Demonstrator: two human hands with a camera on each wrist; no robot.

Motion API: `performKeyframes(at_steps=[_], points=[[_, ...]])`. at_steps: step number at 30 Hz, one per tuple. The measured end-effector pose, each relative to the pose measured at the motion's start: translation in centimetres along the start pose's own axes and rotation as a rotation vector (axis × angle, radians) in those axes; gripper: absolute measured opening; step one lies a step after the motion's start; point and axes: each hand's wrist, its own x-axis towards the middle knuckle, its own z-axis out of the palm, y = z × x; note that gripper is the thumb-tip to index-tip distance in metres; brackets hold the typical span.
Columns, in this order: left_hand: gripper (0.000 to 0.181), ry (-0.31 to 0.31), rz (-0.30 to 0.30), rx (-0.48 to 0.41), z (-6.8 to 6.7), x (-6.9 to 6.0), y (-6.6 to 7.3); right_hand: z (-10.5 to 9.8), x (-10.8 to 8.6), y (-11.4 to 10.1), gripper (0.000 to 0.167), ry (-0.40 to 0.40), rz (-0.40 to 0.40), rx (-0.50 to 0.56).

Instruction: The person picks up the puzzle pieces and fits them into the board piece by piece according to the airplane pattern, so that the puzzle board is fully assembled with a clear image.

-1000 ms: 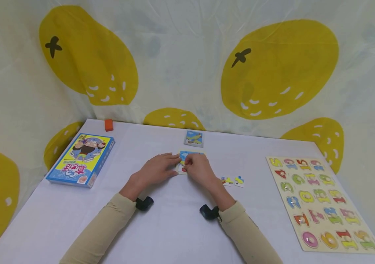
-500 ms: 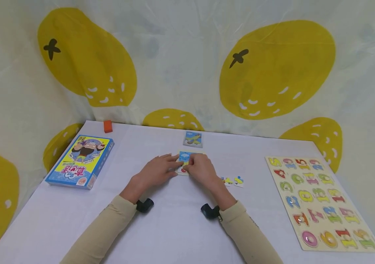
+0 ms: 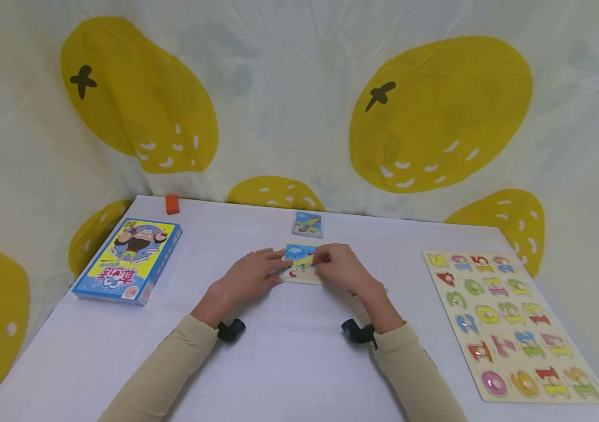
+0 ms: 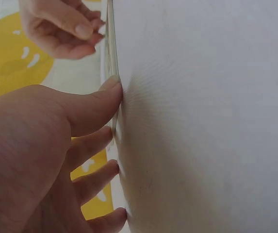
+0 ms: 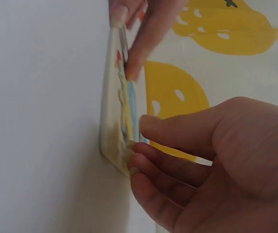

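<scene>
A small picture puzzle board (image 3: 302, 279) with a blue sky and a yellow shape lies flat at the middle of the table. My left hand (image 3: 248, 276) rests at its left end with fingers spread; in the right wrist view one finger (image 5: 151, 41) reaches over its face. At the board's right side is my right hand (image 3: 346, 266), its fingertips touching the picture near a red patch. The right wrist view shows a gap between thumb and fingers, with no loose piece visible there. Loose puzzle pieces (image 3: 385, 290) lie mostly hidden behind the right wrist.
A matching picture card (image 3: 307, 224) lies beyond the board. At the left stand a blue and yellow box (image 3: 129, 258) and a small orange block (image 3: 172, 204). A wooden number board (image 3: 476, 375) covers the right side. A patterned cloth (image 3: 289, 105) hangs behind.
My right hand has moved from the middle of the puzzle to its right side, uncovering more of the yellow picture and covering the loose pieces. The left hand has stayed at the left end.
</scene>
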Motion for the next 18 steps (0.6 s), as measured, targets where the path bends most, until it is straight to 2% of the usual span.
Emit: performKeyframes(at_steps=[3, 7, 13, 18], points=[[0.046, 0.002, 0.0, 0.021, 0.1, 0.1, -0.2, -1.1, -0.5, 0.9, 0.015, -0.03, -0.019, -0.023], [0.047, 0.005, -0.008, 0.038, 0.2, 0.1, -0.4, -2.2, -1.0, 1.9, 0.014, -0.102, -0.006, -0.051], [0.046, 0.014, 0.015, 0.022, 0.3, 0.0, -0.4, -4.4, -2.5, 2.8, 0.014, -0.22, 0.073, -0.122], [0.046, 0.009, 0.021, 0.026, 0.2, 0.0, -0.3, -5.3, -3.7, 3.5, 0.022, -0.284, 0.166, -0.189]])
